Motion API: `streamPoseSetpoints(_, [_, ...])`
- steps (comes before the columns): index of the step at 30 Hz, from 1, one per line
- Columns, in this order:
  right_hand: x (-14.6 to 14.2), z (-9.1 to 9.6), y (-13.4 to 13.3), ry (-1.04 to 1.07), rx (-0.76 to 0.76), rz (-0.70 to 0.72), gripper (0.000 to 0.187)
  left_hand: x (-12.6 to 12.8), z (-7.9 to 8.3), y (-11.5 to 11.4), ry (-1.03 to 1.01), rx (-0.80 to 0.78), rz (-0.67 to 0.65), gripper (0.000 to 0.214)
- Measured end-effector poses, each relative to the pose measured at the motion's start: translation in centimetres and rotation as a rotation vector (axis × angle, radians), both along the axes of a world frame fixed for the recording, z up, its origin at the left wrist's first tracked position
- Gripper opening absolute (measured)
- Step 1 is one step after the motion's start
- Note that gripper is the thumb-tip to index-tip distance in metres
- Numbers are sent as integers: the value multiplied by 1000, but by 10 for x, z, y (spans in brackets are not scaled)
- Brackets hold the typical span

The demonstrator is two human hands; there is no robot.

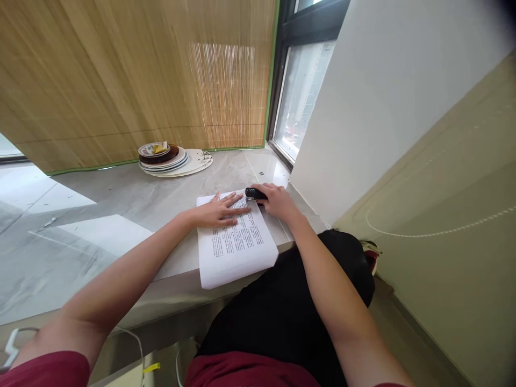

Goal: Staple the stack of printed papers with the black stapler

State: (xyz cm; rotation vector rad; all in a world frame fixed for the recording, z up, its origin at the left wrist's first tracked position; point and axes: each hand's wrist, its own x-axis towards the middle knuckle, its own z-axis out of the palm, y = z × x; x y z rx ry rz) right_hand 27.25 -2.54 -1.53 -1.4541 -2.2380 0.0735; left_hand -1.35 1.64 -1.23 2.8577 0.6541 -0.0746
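Observation:
A stack of printed paper sheets (pixel 237 244) lies on the grey marble ledge (pixel 133 199), its near end hanging over the edge. My left hand (pixel 220 210) rests flat on the upper part of the sheets, fingers spread. My right hand (pixel 276 201) is closed over a black stapler (pixel 253 193) at the top right corner of the paper.
A pile of plates (pixel 165 157) stands at the back of the ledge by a bamboo blind (pixel 141 80). A window (pixel 300 91) and a white wall (pixel 382 97) are to the right. White cables (pixel 137 344) hang below the ledge. My lap in black (pixel 282 312) is under the paper's edge.

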Motion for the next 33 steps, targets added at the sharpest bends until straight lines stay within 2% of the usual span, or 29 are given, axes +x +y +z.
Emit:
streamPoseSetpoints(5, [10, -5, 6, 67, 5, -360, 32, 0, -8, 8, -6, 11, 38, 79])
streamPoseSetpoints(8, [9, -8, 7, 93, 19, -480, 27, 1, -11, 12, -17, 33, 36, 78])
streamPoseSetpoints(13, [5, -10, 5, 137, 34, -488, 25, 1, -9, 11, -114, 96, 7, 68])
streamPoseSetpoints(23, [5, -13, 4, 226, 74, -435, 35, 1, -3, 14, -258, 29, 10, 56])
streamPoseSetpoints(29, [-2, -13, 3, 266, 68, -415, 36, -1, -6, 17, -244, 85, 40, 69])
streamPoseSetpoints(33, [-3, -15, 5, 276, 57, -406, 33, -5, -11, 21, -161, 56, 74, 75])
